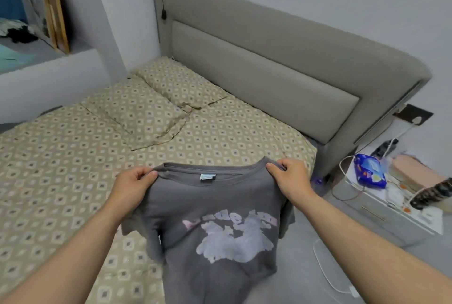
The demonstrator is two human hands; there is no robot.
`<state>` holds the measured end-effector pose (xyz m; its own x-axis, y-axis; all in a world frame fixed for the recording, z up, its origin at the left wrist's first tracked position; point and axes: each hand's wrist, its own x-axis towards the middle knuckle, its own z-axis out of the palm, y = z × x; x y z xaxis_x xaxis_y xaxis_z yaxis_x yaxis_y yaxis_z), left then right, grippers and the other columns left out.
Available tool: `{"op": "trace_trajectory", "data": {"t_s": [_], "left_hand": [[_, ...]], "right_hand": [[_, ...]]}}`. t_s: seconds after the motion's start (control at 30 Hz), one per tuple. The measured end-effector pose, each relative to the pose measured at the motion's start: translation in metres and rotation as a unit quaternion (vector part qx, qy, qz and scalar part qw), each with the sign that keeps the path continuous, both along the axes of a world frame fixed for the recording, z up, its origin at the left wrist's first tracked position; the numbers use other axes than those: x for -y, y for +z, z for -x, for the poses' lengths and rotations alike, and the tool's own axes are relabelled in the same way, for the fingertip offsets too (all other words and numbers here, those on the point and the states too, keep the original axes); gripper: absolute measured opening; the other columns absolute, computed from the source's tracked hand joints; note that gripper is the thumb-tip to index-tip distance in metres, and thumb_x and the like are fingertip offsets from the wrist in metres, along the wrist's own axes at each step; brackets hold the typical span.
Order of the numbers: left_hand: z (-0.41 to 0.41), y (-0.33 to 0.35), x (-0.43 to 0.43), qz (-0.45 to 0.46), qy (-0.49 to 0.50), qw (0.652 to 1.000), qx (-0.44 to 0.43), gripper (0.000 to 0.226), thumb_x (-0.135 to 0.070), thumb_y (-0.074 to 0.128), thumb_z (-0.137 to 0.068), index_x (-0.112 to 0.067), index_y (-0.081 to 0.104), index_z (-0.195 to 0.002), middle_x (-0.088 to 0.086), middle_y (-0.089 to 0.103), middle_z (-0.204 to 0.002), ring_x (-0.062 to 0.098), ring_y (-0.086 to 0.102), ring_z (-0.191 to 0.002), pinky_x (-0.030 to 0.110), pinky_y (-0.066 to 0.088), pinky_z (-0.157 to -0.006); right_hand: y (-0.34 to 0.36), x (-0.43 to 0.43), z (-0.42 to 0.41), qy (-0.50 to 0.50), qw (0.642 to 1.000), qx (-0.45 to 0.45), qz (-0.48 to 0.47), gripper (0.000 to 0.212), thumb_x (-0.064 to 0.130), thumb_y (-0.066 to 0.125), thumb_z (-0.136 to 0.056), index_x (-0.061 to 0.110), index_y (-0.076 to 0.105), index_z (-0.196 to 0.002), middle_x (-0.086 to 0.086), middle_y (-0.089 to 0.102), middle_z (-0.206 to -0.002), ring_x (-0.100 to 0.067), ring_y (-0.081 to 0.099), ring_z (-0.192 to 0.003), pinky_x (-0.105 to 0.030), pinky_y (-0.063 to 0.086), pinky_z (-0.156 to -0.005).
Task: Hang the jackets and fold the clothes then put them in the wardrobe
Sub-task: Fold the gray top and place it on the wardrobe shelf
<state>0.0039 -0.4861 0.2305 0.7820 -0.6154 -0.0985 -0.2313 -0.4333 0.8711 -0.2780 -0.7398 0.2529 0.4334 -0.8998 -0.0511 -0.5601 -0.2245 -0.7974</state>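
A grey T-shirt (220,230) with a pale pink and white print hangs in front of me over the near edge of the bed (61,181). My left hand (132,186) pinches its left shoulder beside the collar. My right hand (291,179) pinches the right shoulder. The shirt is spread between both hands, print facing me, and its lower part runs out of view at the bottom. No wardrobe or jacket is in sight.
Two patterned pillows (156,108) lie at the head of the bed below a grey padded headboard (269,59). A cluttered bedside table (391,193) with a blue packet (370,170) and cables stands at the right. A ledge with clothes (17,32) is at the far left.
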Motion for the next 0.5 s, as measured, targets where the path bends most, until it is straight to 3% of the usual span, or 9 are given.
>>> {"op": "trace_trajectory", "data": {"t_s": [0.1,0.17,0.23,0.3,0.37,0.43,0.5], "left_hand": [[-0.013,-0.032,0.015,-0.022,0.015,0.999,-0.023,0.024,-0.014,0.062,-0.095,-0.011,0.066,-0.071,-0.008,0.059,-0.063,0.007,0.050,-0.063,0.023,0.038,-0.060],[-0.024,-0.053,0.030,-0.040,0.018,0.999,-0.028,0.024,-0.015,0.061,-0.095,-0.002,0.065,-0.075,0.004,0.057,-0.070,0.016,0.049,-0.068,0.031,0.037,-0.062],[-0.036,-0.076,0.048,-0.056,0.016,0.998,-0.022,0.026,-0.017,0.060,-0.095,0.002,0.065,-0.078,0.006,0.058,-0.072,0.017,0.048,-0.068,0.030,0.036,-0.061],[-0.046,-0.103,0.065,-0.072,0.023,0.997,-0.019,0.022,-0.017,0.060,-0.096,-0.005,0.067,-0.078,0.001,0.061,-0.073,0.013,0.051,-0.067,0.025,0.038,-0.063],[-0.055,-0.134,0.082,-0.075,0.028,0.997,-0.015,0.023,-0.018,0.059,-0.096,-0.010,0.067,-0.076,0.001,0.062,-0.073,0.013,0.052,-0.068,0.026,0.039,-0.064],[-0.062,-0.166,0.099,-0.086,0.039,0.995,-0.009,0.025,-0.019,0.055,-0.098,-0.011,0.065,-0.076,0.001,0.062,-0.074,0.013,0.052,-0.068,0.027,0.039,-0.063],[-0.068,-0.193,0.111,-0.101,0.044,0.994,-0.003,0.026,-0.019,0.051,-0.100,-0.013,0.064,-0.078,-0.001,0.061,-0.075,0.010,0.051,-0.068,0.026,0.039,-0.062]], "right_hand": [[-0.034,0.015,-0.017,-0.011,0.999,-0.013,-0.037,0.036,0.040,0.070,-0.089,0.005,0.072,-0.079,-0.004,0.069,-0.075,-0.015,0.063,-0.071,-0.033,0.046,-0.063],[-0.059,0.025,-0.026,-0.006,0.998,-0.033,-0.052,0.046,0.045,0.068,-0.088,0.001,0.065,-0.073,-0.008,0.062,-0.066,-0.015,0.056,-0.060,-0.032,0.038,-0.055],[-0.087,0.037,-0.036,0.004,0.997,-0.047,-0.060,0.044,0.039,0.068,-0.088,0.009,0.055,-0.060,0.005,0.050,-0.053,-0.011,0.049,-0.054,-0.029,0.033,-0.052],[-0.118,0.053,-0.048,0.009,0.997,-0.051,-0.061,0.040,0.031,0.069,-0.090,0.012,0.054,-0.058,0.007,0.051,-0.052,-0.013,0.054,-0.058,-0.025,0.036,-0.053],[-0.150,0.070,-0.064,0.000,0.997,-0.046,-0.055,0.035,0.028,0.067,-0.092,0.004,0.061,-0.067,-0.005,0.059,-0.063,-0.018,0.057,-0.066,-0.019,0.036,-0.053],[-0.181,0.088,-0.083,-0.009,0.998,-0.027,-0.053,0.034,0.026,0.066,-0.093,0.001,0.063,-0.070,-0.011,0.060,-0.068,-0.014,0.051,-0.061,-0.022,0.036,-0.055],[-0.206,0.104,-0.101,-0.005,0.999,-0.020,-0.045,0.041,0.025,0.064,-0.095,0.005,0.053,-0.061,-0.004,0.049,-0.058,-0.009,0.042,-0.053,-0.030,0.032,-0.054]]}}
